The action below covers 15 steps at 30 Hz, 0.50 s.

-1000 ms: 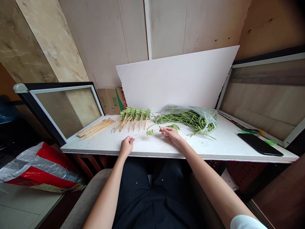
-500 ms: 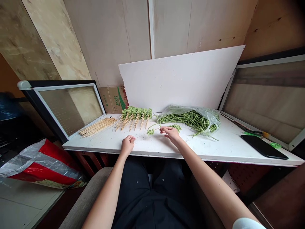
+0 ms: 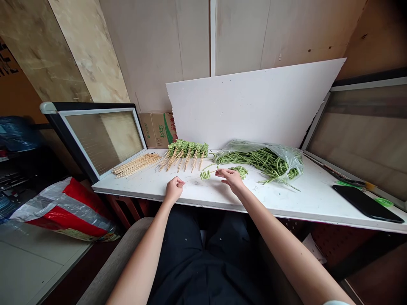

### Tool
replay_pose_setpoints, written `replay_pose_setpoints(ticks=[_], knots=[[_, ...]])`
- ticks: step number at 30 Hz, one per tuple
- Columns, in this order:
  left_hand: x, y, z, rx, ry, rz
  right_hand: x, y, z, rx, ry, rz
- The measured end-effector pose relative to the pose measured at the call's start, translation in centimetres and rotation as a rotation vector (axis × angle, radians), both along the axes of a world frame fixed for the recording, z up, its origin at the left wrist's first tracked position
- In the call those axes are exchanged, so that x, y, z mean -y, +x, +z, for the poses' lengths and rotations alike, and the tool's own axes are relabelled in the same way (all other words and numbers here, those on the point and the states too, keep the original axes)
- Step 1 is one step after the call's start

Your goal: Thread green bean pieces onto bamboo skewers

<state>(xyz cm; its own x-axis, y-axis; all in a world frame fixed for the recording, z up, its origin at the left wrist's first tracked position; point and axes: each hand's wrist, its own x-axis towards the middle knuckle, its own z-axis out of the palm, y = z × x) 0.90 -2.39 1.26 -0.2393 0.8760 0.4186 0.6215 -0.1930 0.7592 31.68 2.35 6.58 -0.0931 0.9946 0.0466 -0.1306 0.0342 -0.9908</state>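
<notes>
Over the last second little is changing around the hands: the left hand [image 3: 174, 189] is keeping its fingertip pinch on one end of a bamboo skewer [image 3: 213, 171], the right hand [image 3: 231, 178] gripping the other end (perhaps with some bean too; it is hard to tell). Between them, threaded long-bean pieces [image 3: 205, 174] are sitting without visibly gaining, so the skewering is seemingly pausing mid-step. Loaded skewers [image 3: 188, 151] are lying beyond both hands.

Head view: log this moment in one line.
left hand: holding skewer | right hand: at skewer's other end | green beans: threaded between hands
</notes>
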Motion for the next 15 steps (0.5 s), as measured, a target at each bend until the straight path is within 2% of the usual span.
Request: replay_pose_setpoints(ticks=[5, 11, 15], knots=[[-0.1, 0.0, -0.1, 0.011, -0.013, -0.01, 0.9, -0.9, -0.3, 0.001, 0.001, 0.045], [0.1, 0.3, 0.1, 0.022, -0.01, -0.014, 1.9, -3.1, -0.9, -0.003, -0.024, 0.01], [0.2, 0.4, 0.2, 0.037, -0.009, -0.017, 1.6, -2.7, -0.5, 0.004, -0.022, 0.078]])
